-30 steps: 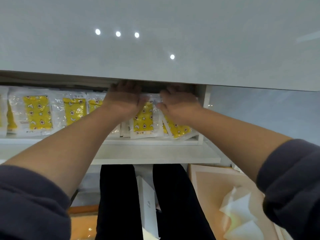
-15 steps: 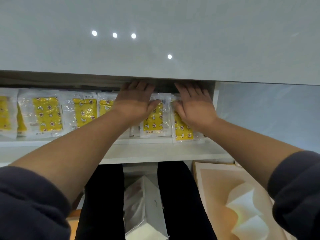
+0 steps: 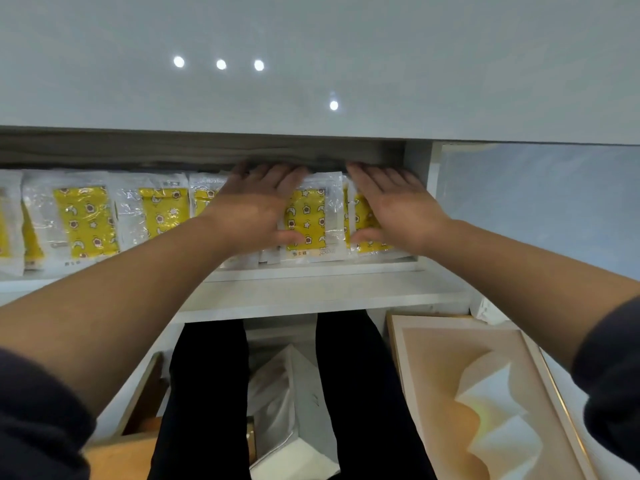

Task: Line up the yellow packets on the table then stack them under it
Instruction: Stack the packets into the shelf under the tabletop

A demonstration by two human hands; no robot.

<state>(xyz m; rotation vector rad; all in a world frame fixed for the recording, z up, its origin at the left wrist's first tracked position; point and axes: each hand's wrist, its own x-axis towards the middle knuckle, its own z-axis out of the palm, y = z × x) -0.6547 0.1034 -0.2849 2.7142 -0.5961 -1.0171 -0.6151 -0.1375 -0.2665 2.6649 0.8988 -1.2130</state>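
Note:
Several yellow packets in clear wrap lie in a row on the white shelf [image 3: 311,292] under the glossy table top [image 3: 311,46]. My left hand [image 3: 258,206] lies flat with straight fingers on a packet [image 3: 202,199] near the middle of the row. My right hand [image 3: 398,206] lies flat on the rightmost packet [image 3: 362,216], next to the shelf's right wall. Between the two hands one packet [image 3: 306,216] shows in full. Further packets [image 3: 86,220] sit at the left. The fingertips reach into the shadow under the table edge.
Below the shelf are my legs in dark trousers [image 3: 207,393], a white bag [image 3: 287,410] between them, a framed beige picture [image 3: 485,403] at the right and a wooden piece [image 3: 145,393] at the left. A white upright panel [image 3: 419,161] closes the shelf's right end.
Both hands have gone from curled over the packets to lying flat on them. The right packet has swung from tilted to upright in line with the row.

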